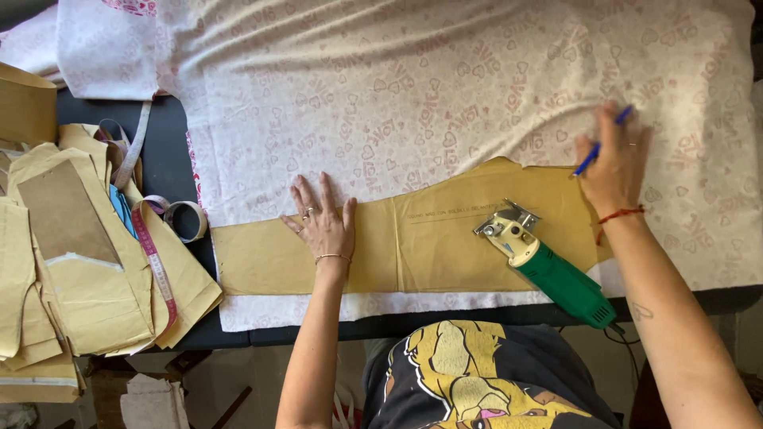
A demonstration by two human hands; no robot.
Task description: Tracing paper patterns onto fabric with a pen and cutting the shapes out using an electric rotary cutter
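Note:
A long brown paper pattern piece [445, 246] lies on white fabric with a pink heart print [445, 87], spread over a dark table. My left hand [322, 222] presses flat on the pattern's left part, fingers spread, rings and a bracelet on it. My right hand [613, 163] rests at the pattern's upper right corner and holds a blue pen [601, 141], tip near the paper's edge. A green electric fabric cutter [548, 266] lies on the pattern between my hands.
A stack of brown paper pattern pieces [71, 254] sits at the left with a pink measuring tape [155, 258] draped over it and a roll of tape [187, 220] beside. The table's near edge [318, 330] runs just below the fabric.

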